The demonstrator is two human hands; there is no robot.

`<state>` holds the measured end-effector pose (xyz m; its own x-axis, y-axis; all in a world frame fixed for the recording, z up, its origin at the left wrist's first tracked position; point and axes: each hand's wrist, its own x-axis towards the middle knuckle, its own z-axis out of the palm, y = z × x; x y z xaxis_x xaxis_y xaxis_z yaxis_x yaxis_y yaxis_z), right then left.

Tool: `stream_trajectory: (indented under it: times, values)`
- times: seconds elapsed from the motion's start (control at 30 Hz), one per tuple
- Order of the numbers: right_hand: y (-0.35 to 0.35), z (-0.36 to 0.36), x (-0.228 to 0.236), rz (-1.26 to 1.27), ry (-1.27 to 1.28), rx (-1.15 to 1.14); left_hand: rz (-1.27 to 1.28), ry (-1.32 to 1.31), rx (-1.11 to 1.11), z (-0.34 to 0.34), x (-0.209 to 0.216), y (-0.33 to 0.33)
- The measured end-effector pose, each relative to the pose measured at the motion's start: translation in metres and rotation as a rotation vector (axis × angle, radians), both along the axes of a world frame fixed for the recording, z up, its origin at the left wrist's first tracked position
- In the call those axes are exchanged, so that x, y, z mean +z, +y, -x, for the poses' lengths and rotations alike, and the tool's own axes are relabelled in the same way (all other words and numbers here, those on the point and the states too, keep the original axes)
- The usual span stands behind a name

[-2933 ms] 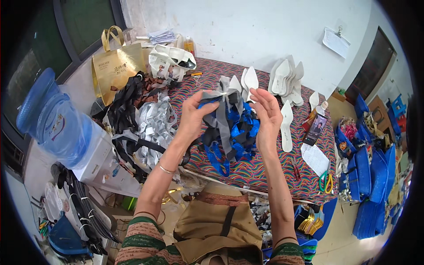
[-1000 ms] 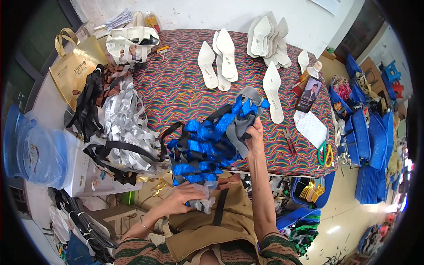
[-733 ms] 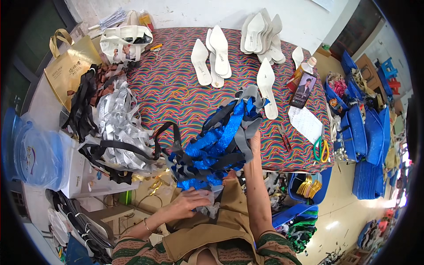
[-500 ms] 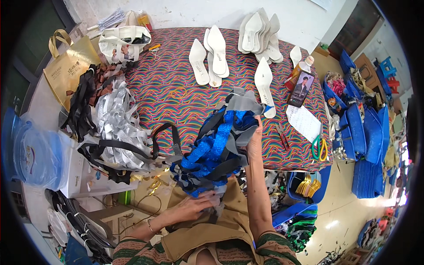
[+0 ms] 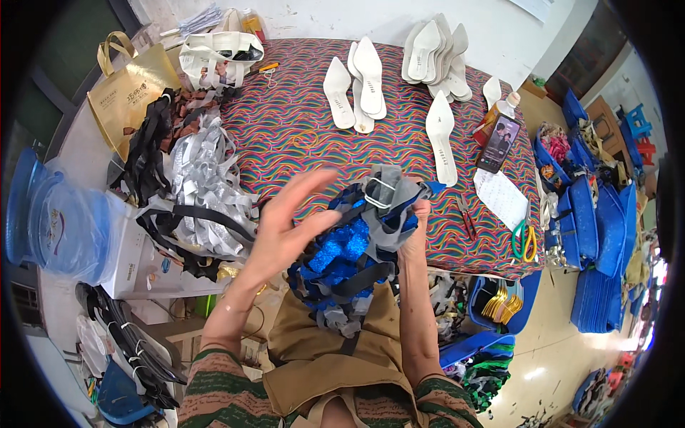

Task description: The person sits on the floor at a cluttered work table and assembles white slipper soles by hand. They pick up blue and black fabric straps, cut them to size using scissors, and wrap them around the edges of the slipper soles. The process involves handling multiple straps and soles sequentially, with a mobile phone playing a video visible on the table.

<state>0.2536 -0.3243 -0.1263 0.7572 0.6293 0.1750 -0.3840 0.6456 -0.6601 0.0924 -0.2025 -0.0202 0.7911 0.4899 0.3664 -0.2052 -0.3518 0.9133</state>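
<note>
- Bundle [image 5: 342, 253] of blue, black and grey strips: between the two hands, hanging from the right fingers; a white band [image 5: 378, 204] circled its grey top.
- Right hand [image 5: 414, 239]: fingers closed on the bundle's right side, mostly hidden behind it.
- Left hand [image 5: 282, 228]: fingers spread wide, blurred, gripping nothing; whether the thumb touched the bundle could not be told.
- Insole [image 5: 440, 139], just beyond the right fingers: bore small dark print toward its heel.
- Phone [image 5: 497, 143], beyond and right of the right fingers: screen lit, its text tiny.
- Paper [image 5: 499, 200], right of those fingers: carried faint writing, too small to read.
- Gold bag [image 5: 135, 93], beyond and left of the left fingers: showed dark lettering.
</note>
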Motion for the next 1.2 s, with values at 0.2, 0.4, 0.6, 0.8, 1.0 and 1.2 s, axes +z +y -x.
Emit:
stream_trajectory:
  times: [0.2,0.4,0.6,0.8,1.0,1.2]
  values:
    - [0.002,0.018,0.021,0.066,-0.230,-0.156,-0.059,0.101,-0.194,-0.031,-0.015,-0.009]
    - [-0.003,0.034,0.050,0.241,-0.234,-0.241,0.433,0.023,-0.050,-0.014,-0.006,-0.010]
    - [-0.049,0.024,0.086,0.399,-0.769,-0.309,0.538,-0.255,-0.151,0.001,0.041,0.017]
    - [-0.066,0.033,0.131,0.608,-1.308,-0.811,0.332,-0.422,-0.107,0.006,0.109,0.020]
    - [-0.057,0.003,0.092,0.469,-0.650,-0.433,0.234,-0.450,-0.049,0.006,0.117,0.028]
    - [-0.068,-0.003,0.126,0.013,-0.194,0.143,0.473,-0.518,0.069,0.001,0.107,0.050]
